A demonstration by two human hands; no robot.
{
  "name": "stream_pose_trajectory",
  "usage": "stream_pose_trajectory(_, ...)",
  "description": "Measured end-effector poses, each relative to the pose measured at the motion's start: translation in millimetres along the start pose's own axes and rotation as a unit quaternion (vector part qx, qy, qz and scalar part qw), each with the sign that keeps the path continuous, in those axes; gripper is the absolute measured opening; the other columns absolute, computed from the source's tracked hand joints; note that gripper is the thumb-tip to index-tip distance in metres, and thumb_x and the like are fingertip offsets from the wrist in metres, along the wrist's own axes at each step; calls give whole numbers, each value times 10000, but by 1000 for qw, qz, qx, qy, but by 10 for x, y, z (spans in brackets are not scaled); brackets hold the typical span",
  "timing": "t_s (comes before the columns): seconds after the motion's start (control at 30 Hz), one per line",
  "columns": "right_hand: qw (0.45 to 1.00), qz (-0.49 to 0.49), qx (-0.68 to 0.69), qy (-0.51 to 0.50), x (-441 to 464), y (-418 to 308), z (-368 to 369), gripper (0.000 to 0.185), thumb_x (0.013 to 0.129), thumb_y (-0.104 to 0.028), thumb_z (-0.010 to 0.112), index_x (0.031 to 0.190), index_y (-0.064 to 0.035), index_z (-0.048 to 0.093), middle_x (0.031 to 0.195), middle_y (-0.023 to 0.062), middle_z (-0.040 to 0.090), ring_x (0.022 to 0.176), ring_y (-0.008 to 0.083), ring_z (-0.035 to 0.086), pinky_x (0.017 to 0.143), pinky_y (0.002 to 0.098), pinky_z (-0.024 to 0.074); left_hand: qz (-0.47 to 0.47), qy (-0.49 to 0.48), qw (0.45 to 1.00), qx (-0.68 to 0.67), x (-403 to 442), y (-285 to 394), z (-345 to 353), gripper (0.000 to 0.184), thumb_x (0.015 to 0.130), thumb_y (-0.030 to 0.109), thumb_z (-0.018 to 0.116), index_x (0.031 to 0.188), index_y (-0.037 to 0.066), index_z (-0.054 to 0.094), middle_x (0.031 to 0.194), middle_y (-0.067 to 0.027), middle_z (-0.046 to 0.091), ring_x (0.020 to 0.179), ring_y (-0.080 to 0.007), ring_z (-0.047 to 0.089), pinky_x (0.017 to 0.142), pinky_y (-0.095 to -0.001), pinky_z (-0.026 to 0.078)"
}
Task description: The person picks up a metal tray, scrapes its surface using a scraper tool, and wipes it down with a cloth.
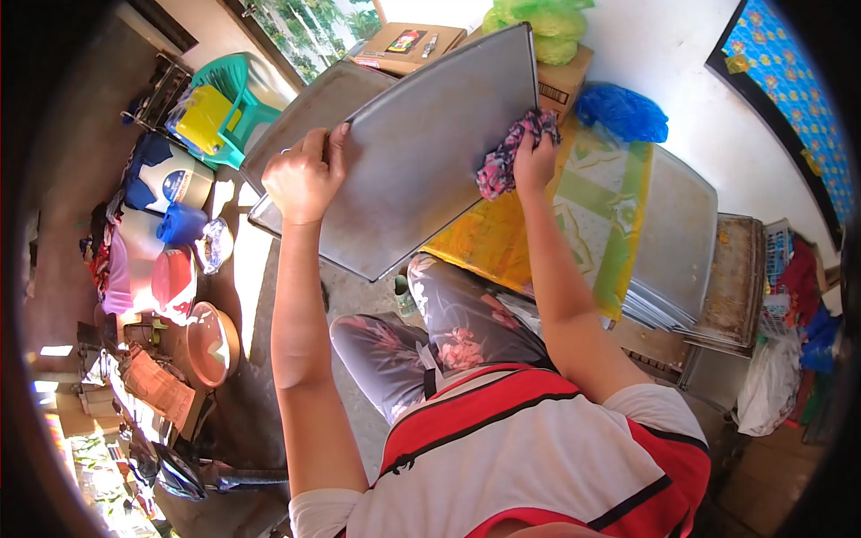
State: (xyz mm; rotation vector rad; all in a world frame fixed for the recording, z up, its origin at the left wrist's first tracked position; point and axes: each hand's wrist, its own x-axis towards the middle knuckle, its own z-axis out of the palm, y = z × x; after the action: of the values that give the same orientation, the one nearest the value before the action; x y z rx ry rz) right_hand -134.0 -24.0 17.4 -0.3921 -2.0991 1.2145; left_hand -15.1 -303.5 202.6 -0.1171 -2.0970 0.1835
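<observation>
A large flat metal baking tray [430, 152] is held up at a tilt in front of me. My left hand [308, 175] is closed round its left edge, thumb on top. In my right hand [535, 161] a crumpled pink, black and white patterned cloth [504, 169] is gripped, pressed against the tray's right side. Behind the left edge another metal tray [314, 112] shows, partly covered by the held one. Under my right forearm lies a yellow and green patterned plastic cover [583, 211].
At right, several stacked trays [673, 224] adjoin browned trays [728, 278]. Behind stand cardboard boxes [408, 49], a green plastic bag [538, 27] and a blue bag [621, 112]. A green chair [235, 103] and an orange-brown basin [208, 345] are at left.
</observation>
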Motion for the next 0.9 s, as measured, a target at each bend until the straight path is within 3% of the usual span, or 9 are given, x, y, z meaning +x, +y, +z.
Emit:
stream_pose_trajectory(0.1,993,115,0,-30,-73,327,147,389,903,-363,549,1123,-52,624,1108,228,614,1064,417,565,872,501,458,12,18,1000,10,2,-12,21,340,859,383,691,613,177,580,476,-8,544,391,-219,525,398,-317,398)
stream_pose_trajectory(0.23,962,253,65,-75,-153,565,251,507,922,-376,510,1189,50,576,1196,291,587,1107,438,557,942,487,429,5,23,1000,15,-6,-20,43,345,856,384,693,608,174,577,474,-11,545,392,-217,529,401,-318,401)
stream_pose_trajectory(0.27,960,259,74,-78,-190,617,264,495,937,-316,512,1194,106,554,1185,290,600,1095,394,585,942,424,442,4,24,1000,17,-14,-29,52,347,855,385,693,607,173,575,474,-12,545,393,-217,530,403,-319,402)
stream_pose_trajectory(0.37,882,320,339,-73,-318,717,353,413,948,-232,517,1168,113,567,1142,228,635,1040,310,620,900,379,469,10,27,999,16,-14,-33,77,346,850,389,693,605,173,578,474,-13,546,393,-214,531,409,-320,407)
stream_pose_trajectory(0.47,814,388,416,-119,-667,443,320,282,941,-215,527,1072,14,626,1048,77,647,943,182,631,823,337,503,13,38,999,23,10,11,85,368,851,402,679,586,173,562,468,-16,546,392,-212,530,414,-321,410)
stream_pose_trajectory(0.63,753,406,478,-198,-1615,-128,183,303,961,-233,497,1088,14,618,1031,86,649,916,191,628,818,348,502,16,43,998,31,23,64,107,400,842,410,678,556,171,532,457,-14,540,383,-208,524,403,-316,397)
stream_pose_trajectory(0.7,825,419,324,-196,-1971,-450,95,341,969,-261,493,1119,24,606,1046,87,646,930,192,620,838,345,491,17,50,998,40,27,98,97,411,837,414,680,547,171,519,449,-15,535,378,-201,521,394,-320,391)
stream_pose_trajectory(0.77,776,449,343,-281,-2353,-423,157,376,976,-289,490,1150,28,591,1091,92,635,963,188,600,864,341,474,16,53,997,49,23,107,95,416,835,415,681,544,170,514,445,-16,533,377,-198,522,392,-323,391)
stream_pose_trajectory(0.9,758,477,288,-340,-3042,-716,55,387,980,-307,479,1180,10,575,1141,105,614,1013,191,584,897,334,456,19,52,998,40,10,109,89,410,828,414,685,550,166,515,445,-14,531,379,-195,528,391,-324,394)
